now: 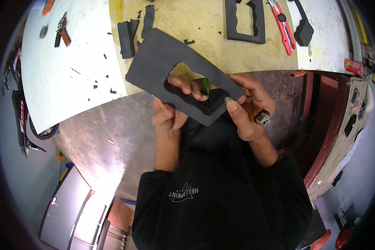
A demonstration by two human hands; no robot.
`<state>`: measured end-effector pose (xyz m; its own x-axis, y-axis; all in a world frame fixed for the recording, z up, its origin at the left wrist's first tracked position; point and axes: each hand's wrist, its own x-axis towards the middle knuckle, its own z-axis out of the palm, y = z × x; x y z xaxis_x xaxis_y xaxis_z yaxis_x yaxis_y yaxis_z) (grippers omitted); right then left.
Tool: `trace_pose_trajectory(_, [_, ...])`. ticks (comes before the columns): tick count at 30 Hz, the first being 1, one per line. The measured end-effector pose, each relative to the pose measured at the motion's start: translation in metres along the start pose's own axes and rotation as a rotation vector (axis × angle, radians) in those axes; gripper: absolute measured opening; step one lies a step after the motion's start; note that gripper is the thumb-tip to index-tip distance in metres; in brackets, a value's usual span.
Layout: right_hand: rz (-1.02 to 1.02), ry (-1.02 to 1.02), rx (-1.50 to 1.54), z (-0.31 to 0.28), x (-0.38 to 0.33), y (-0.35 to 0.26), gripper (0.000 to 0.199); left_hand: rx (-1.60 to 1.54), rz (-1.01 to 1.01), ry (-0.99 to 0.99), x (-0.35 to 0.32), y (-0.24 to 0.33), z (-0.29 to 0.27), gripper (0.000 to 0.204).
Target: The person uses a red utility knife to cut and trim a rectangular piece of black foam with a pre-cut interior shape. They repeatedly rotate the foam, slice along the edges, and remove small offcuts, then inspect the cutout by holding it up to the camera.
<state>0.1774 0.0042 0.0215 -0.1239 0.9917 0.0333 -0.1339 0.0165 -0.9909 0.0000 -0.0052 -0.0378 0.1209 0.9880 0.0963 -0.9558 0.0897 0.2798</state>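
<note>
Both my hands hold up a black foam block [152,60], tilted, in front of my chest just off the table's near edge. A wavy-edged opening is cut through the block. My left hand [169,117] grips its lower left side; some of its fingers show through the opening behind. At the right end, my right hand [254,93] pinches the block, thumb on the front corner. A lighter [260,116] with a metal top and orange body is tucked in that same hand. Something green [205,85] shows through the opening; I cannot make out what it is.
On the table [79,62] lie a red utility knife [282,26], a foam frame [246,38], a dark foam piece [305,32], foam strips [127,39] and a small pistol-shaped object [63,31]. A red packet [356,68] sits by the right edge.
</note>
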Motion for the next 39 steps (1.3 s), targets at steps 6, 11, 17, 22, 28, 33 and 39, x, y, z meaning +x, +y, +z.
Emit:
trace_pose_trajectory(6, [-0.036, -0.011, -0.042, -0.003, -0.001, 0.004, 0.04, -0.019, 0.024, 0.068, -0.001, 0.008, -0.006, 0.056])
trace_pose_trajectory(11, [-0.061, 0.017, -0.043, 0.0, 0.0, 0.001, 0.041, 0.047, 0.018, 0.077, -0.002, 0.009, -0.006, 0.056])
trace_pose_trajectory(17, [-0.162, -0.016, -0.088, 0.001, 0.0, 0.0, 0.043, 0.073, -0.003, 0.035, -0.004, 0.007, -0.003, 0.054])
trace_pose_trajectory(22, [-0.177, -0.036, -0.098, 0.0, -0.002, 0.004, 0.044, 0.109, 0.015, 0.001, -0.004, 0.002, -0.004, 0.056])
trace_pose_trajectory(28, [-0.134, -0.011, -0.01, 0.004, -0.002, 0.003, 0.044, 0.086, -0.019, 0.008, -0.003, -0.001, -0.002, 0.055])
trace_pose_trajectory(33, [-0.161, -0.042, -0.048, 0.001, 0.001, 0.005, 0.042, 0.031, 0.031, 0.015, -0.002, -0.004, -0.005, 0.053])
trace_pose_trajectory(39, [-0.14, -0.001, -0.111, 0.0, 0.001, 0.007, 0.043, 0.145, 0.044, 0.232, -0.003, -0.002, 0.002, 0.044])
